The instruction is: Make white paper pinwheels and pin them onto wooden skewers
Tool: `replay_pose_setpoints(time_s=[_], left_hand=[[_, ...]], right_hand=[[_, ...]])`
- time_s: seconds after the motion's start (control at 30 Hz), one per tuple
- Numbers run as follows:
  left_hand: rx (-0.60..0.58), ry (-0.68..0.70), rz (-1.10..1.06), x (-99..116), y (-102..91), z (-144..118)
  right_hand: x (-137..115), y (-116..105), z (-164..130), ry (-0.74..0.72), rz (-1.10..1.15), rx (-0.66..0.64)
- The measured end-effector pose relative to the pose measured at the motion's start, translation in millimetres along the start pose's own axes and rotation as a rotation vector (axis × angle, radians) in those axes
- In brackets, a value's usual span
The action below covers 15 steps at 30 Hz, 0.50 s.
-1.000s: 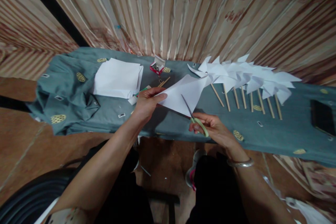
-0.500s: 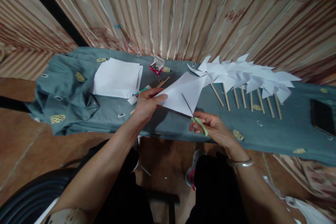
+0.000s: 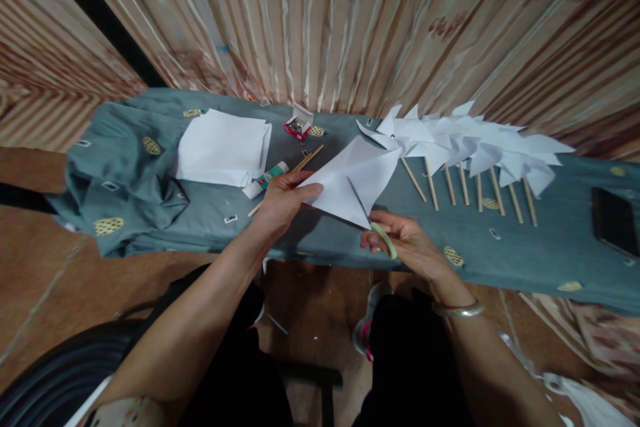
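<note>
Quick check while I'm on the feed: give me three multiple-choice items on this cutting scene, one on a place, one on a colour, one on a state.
1. Where does the stack of white sheets lie?
A. on the grey-green cloth, to the left of the hands
B. on the floor
C. on top of the phone

2. What colour are the scissors' handles?
A. red
B. light green
C. black

3. What state is the folded paper in?
A. lying flat on the cloth
B. rolled into a tube
C. held up by the left hand, scissor blades in it

Answers:
1 A: the stack rests on the cloth, left of both hands.
2 B: a pale green loop shows in the right hand.
3 C: the left hand pinches its edge while the blades reach into it from below.
</note>
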<state>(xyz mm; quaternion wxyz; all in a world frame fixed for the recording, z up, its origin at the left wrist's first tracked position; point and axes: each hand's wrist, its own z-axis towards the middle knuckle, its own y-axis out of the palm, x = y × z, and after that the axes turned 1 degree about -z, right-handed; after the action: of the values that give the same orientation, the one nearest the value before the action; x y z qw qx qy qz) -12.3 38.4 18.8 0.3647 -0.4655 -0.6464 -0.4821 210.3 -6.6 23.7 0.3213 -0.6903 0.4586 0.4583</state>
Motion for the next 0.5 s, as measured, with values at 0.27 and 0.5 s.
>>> replay_pose_setpoints(time_s=[0.27,0.5], left_hand=[[0.002,0.006,0.011,-1.5,-0.6,0.8],[0.038,0.008,-0.008,-2.0,0.4,1.4]], right_hand=[[-1.4,1.6,1.0,0.007,0.004,-0.003],[-4.1,4.0,1.3,0.029,0.032,0.010]])
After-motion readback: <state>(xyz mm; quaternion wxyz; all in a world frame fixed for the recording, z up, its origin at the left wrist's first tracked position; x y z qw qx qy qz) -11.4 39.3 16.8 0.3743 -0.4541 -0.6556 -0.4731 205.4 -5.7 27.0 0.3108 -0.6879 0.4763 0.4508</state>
